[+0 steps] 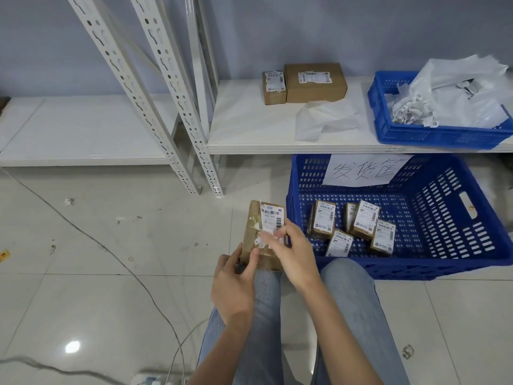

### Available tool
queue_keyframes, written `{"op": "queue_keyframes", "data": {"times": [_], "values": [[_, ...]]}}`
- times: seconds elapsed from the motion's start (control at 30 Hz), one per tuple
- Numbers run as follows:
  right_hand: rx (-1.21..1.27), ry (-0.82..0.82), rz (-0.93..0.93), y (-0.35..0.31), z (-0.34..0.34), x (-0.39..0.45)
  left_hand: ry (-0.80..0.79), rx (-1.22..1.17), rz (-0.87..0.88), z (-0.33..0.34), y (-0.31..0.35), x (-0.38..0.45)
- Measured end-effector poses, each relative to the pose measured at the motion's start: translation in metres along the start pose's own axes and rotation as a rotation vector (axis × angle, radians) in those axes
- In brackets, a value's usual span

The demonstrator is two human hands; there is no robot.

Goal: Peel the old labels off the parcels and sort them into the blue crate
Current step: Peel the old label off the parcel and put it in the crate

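A brown parcel (254, 226) stands on my knee, its white label (272, 216) partly torn. My left hand (234, 284) grips the parcel's lower edge. My right hand (291, 251) pinches a torn strip of the label at the parcel's face; the fingertips are blurred. The big blue crate (449, 218) sits on the floor to the right with several small labelled parcels (363, 220) inside and a handwritten paper sign (363, 169) on its back wall.
Two brown boxes (305, 83) stand on the white shelf (249, 126), beside a loose plastic bag (322, 118). A smaller blue crate (388, 126) on the shelf holds peeled labels and plastic bags. Slotted shelf posts (177, 107) rise at left. A cable (111, 251) crosses the tiled floor.
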State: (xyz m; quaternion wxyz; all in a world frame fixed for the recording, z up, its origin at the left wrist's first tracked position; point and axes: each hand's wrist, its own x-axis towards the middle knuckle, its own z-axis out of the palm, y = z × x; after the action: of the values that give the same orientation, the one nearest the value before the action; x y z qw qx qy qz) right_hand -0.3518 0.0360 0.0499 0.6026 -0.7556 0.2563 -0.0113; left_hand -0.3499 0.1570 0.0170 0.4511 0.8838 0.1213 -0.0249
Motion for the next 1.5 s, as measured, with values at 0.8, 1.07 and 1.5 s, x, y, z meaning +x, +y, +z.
{"op": "queue_keyframes", "data": {"times": [0.8,1.07,1.5], "values": [[-0.183,-0.112,-0.030,-0.004,-0.006,-0.001,0.003,0.036,-0.001,0.000,-0.001,0.001],[-0.368,0.030,-0.117,0.008,-0.005,0.003,0.006,0.056,0.010,0.001,-0.002,0.002],[-0.247,0.013,-0.108,0.015,-0.010,0.004,0.012,0.038,-0.015,0.000,0.001,0.001]]}}
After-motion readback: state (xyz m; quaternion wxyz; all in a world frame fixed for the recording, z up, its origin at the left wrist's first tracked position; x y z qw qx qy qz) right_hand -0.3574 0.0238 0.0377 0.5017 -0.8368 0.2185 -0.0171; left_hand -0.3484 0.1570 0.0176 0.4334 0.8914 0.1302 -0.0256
